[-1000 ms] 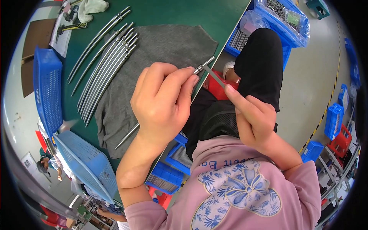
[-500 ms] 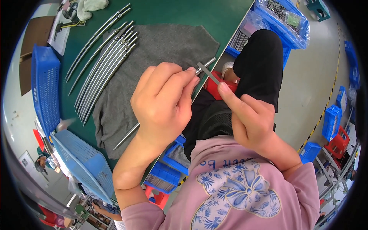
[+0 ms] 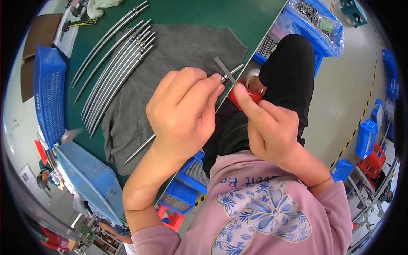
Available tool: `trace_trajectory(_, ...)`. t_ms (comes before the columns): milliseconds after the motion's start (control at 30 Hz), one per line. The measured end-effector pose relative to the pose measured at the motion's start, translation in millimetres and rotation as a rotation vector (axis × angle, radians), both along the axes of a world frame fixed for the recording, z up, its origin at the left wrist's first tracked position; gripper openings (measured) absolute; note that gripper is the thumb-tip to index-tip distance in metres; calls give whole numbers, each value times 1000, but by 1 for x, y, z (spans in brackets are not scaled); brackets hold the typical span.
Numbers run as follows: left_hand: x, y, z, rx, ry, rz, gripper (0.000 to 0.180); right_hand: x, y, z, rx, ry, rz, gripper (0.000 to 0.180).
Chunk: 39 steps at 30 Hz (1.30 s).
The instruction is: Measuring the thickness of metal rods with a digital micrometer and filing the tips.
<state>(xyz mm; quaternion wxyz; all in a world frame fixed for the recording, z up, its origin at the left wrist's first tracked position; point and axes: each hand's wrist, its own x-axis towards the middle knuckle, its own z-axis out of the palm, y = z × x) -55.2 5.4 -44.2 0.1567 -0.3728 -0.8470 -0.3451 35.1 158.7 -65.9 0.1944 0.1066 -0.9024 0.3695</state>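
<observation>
My left hand [image 3: 182,110] is closed around a thin metal rod [image 3: 140,149] that slants over the table edge, its tip [image 3: 236,68] poking out past my fingers. My right hand [image 3: 267,127] grips a red-handled tool [image 3: 250,95]. The tool's narrow grey blade [image 3: 224,70] lies across the rod's tip, with my right thumb pressed just below it. Both hands are held close together above my lap, over black trousers [image 3: 289,72].
Several long curved metal rods [image 3: 114,63] lie side by side on the green table [image 3: 212,15], partly on a grey cloth [image 3: 178,46]. Blue baskets [image 3: 49,93] [image 3: 89,178] stand at the left. A blue bin with a plastic bag [image 3: 314,21] is at the upper right, and blue crates [image 3: 187,182] sit under the table edge.
My right hand has shifted the tool's blade from beside the rod's tip to lying crosswise over it. My left hand has kept its grip on the rod.
</observation>
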Motion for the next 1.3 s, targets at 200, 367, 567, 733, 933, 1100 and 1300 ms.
trace_trajectory(200, -1, 0, 1, -12, 15, -12, 21, -11, -1, -2, 4, 38, 4, 57)
trace_trajectory(367, 0, 2, 0, -1, 13, 4, 19, 7, 7, 1, 63, -97, 21, 56)
trace_trajectory(567, 1, 1, 1, 17, 4, 14, 19, 1, 3, 6, 90, -34, -20, 56)
trace_trajectory(733, 1, 2, 1, 5, -6, -13, 17, -13, -2, 11, 65, -17, -32, 56)
trace_trajectory(933, 3, 2, 1, -1, -23, -6, 16, 5, 7, 20, 140, -106, -13, 57)
trace_trajectory(1100, 1, -1, -3, 15, -3, 17, 16, -22, 9, 8, 11, -42, -15, 51)
trace_trajectory(1300, 3, 3, 0, 15, -16, 22, 16, -40, -3, 4, -298, -15, -198, 49)
